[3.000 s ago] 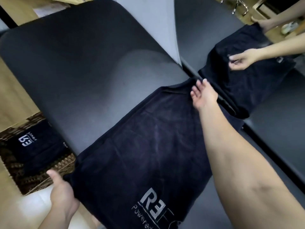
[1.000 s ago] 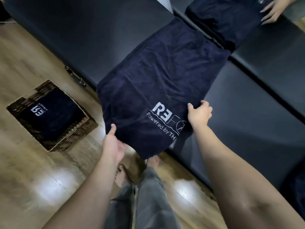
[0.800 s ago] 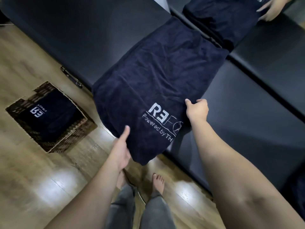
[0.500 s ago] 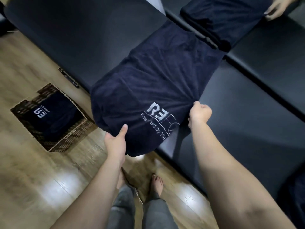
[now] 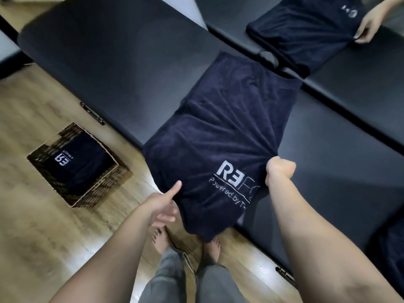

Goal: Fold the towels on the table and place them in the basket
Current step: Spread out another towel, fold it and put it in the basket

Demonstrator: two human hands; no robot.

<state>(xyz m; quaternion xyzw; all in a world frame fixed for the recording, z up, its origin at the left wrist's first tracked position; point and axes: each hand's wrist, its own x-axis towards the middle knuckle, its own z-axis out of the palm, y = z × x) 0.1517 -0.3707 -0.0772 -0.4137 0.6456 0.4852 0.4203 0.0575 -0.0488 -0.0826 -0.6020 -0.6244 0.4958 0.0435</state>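
Note:
A dark navy towel [image 5: 227, 119] with a white logo lies lengthwise across the black padded table [image 5: 113, 62], its near end hanging over the table's edge. My right hand [image 5: 281, 171] grips the towel's right near edge in a fist, and folds radiate from there. My left hand [image 5: 166, 200] holds the left near edge, thumb on top and fingers underneath the cloth. A wicker basket [image 5: 102, 184] stands on the wooden floor to the left, with a folded navy towel [image 5: 80, 162] inside it.
Another person's hand [image 5: 369, 27] holds a second navy towel [image 5: 306, 33] on an adjoining black table at the far right. My bare feet [image 5: 161, 239] and grey trousers stand at the table's edge. Metal latches stick out of the table's side.
Both hands have moved from the towel's far end and left edge to its near edge, bunching it. The towel has slid toward me and off the adjoining table.

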